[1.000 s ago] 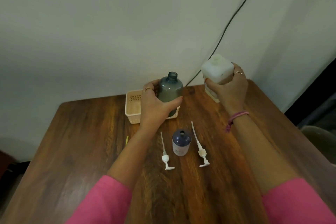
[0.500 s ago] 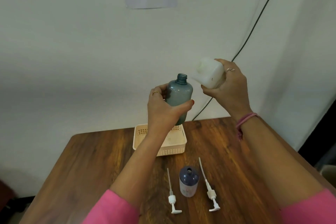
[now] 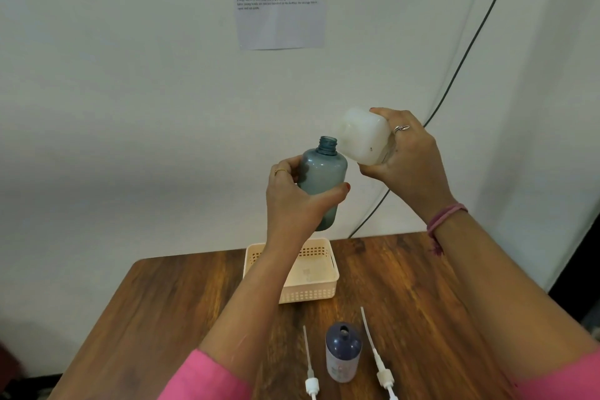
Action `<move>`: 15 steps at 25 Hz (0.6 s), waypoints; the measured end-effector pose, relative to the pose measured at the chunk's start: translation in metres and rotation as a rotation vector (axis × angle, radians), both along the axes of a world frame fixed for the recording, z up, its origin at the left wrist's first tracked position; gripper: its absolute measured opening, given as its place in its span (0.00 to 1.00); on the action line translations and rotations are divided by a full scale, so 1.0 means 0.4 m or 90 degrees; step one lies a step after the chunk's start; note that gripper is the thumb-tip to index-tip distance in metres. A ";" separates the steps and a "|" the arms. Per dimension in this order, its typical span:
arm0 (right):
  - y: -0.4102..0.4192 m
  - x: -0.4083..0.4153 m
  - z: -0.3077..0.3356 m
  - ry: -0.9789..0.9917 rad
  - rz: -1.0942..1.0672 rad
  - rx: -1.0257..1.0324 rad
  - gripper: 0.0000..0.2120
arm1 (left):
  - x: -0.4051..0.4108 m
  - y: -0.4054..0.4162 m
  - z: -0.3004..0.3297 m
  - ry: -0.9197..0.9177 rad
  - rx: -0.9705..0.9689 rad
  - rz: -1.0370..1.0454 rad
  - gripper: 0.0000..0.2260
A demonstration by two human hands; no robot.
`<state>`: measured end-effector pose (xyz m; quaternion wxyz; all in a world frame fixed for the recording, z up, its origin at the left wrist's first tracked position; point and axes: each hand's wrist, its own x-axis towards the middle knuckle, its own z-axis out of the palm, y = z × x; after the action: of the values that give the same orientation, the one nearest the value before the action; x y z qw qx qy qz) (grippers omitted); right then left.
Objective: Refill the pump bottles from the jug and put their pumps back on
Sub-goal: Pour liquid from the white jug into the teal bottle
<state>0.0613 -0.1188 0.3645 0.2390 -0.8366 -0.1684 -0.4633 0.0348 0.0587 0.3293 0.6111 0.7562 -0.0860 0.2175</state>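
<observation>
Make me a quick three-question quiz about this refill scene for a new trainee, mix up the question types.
1. True or false: the teal bottle in the left hand is standing on the table.
2. Which hand holds the white jug? A) left B) right C) neither
3. Fill in: the two loose pumps, the left pump and the right pump, lie either side of the ____ bottle.

Key
1. False: it is held in the air, above the cream basket.
2. B: the right hand has the jug tilted toward the teal bottle's open neck.
3. Dark blue: the dark blue bottle stands upright, pump off.
</observation>
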 end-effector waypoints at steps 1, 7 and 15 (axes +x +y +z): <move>0.001 0.001 0.004 -0.003 0.001 -0.007 0.36 | -0.001 0.001 0.002 0.000 -0.003 -0.001 0.32; 0.001 0.003 0.023 -0.018 -0.006 -0.048 0.36 | -0.001 0.003 0.005 0.000 -0.028 -0.002 0.33; 0.014 -0.002 0.042 -0.034 -0.011 -0.082 0.37 | 0.006 0.006 0.002 -0.005 -0.039 0.002 0.32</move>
<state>0.0605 -0.1132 0.3812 0.1763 -0.8391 -0.1966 -0.4755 0.0373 0.0611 0.3299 0.6334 0.7364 -0.0800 0.2240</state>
